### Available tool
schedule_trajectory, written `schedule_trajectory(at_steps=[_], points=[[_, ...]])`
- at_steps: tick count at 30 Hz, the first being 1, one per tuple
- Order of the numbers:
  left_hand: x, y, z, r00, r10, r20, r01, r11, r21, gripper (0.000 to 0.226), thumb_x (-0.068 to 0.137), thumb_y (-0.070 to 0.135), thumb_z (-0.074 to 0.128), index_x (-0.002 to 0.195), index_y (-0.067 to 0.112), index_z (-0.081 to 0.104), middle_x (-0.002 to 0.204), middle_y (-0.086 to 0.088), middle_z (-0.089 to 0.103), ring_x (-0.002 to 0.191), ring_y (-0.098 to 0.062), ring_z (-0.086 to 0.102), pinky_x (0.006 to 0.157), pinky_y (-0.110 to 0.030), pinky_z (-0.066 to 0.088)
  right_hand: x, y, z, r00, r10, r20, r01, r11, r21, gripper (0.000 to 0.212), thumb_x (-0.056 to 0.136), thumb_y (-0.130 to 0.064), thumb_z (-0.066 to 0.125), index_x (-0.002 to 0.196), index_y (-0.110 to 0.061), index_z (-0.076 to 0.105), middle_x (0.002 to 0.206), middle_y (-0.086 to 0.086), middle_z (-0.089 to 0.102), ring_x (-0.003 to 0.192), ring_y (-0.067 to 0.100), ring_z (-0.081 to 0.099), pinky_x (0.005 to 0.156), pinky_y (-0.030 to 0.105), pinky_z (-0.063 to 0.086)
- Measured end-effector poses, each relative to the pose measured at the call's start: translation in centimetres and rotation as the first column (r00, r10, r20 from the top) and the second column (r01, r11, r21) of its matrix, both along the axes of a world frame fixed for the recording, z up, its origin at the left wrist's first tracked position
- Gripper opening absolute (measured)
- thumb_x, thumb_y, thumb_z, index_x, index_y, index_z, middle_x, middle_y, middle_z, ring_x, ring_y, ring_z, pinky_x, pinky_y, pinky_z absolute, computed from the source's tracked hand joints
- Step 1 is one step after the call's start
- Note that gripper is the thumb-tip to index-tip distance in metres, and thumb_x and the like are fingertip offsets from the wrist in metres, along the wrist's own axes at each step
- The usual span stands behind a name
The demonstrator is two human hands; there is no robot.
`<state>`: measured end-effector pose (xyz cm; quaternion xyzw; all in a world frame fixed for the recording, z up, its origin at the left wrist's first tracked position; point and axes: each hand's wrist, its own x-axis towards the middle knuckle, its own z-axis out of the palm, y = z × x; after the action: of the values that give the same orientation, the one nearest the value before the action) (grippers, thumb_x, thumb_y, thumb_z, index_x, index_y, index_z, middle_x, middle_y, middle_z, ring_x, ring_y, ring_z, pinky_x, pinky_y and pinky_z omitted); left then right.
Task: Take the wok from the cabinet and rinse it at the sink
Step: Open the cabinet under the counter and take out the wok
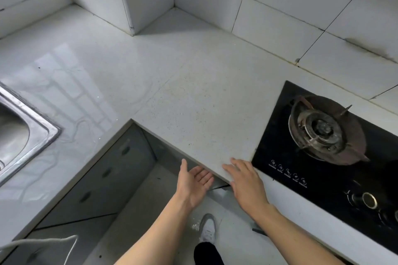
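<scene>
No wok is in view. My left hand (195,180) is held palm up with straight fingers just below the edge of the pale countertop (193,97), in front of the grey cabinet doors (112,170). My right hand (245,180) lies palm down with spread fingers over the counter's front edge, beside the hob. Neither hand holds anything. A corner of the steel sink (23,133) shows at the far left edge.
A black glass gas hob (323,153) with a rusty burner and knobs is set into the counter at right. White tiled walls stand behind. A white cord (53,241) hangs at lower left. A white shoe (207,229) stands on the tiled floor.
</scene>
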<state>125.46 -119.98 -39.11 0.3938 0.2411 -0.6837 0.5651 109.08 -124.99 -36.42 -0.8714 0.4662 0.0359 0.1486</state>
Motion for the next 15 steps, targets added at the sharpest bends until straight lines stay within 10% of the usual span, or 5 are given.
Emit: schedule_trajectory(at_steps=[5, 15], points=[[-0.3, -0.1, -0.4, 0.998, -0.034, 0.043, 0.034, 0.999, -0.012, 0.079, 0.098, 0.061, 0.033, 0.143, -0.004, 0.036, 0.117, -0.025, 0.058, 0.114, -0.037, 0.055, 0.107, -0.045, 0.04, 0.3, 0.1, 0.0, 1.0, -0.026, 0.012, 0.026, 1.0, 0.013, 0.066, 0.087, 0.002, 0.06, 0.142, -0.028, 0.042, 0.154, -0.001, 0.033, 0.138, 0.018, 0.028, 0.108, 0.03, 0.038], [0.3, 3.4, -1.8, 0.964, -0.135, 0.23, 0.116, 0.989, 0.093, 0.058, 0.101, 0.052, 0.04, 0.109, -0.002, 0.059, 0.114, -0.021, 0.065, 0.104, -0.032, 0.064, 0.093, -0.041, 0.051, 0.4, 0.0, 0.2, 0.999, -0.026, 0.037, 0.025, 0.999, 0.031, 0.064, 0.082, 0.005, 0.06, 0.138, -0.024, 0.048, 0.151, 0.005, 0.038, 0.134, 0.023, 0.031, 0.109, 0.033, 0.035]])
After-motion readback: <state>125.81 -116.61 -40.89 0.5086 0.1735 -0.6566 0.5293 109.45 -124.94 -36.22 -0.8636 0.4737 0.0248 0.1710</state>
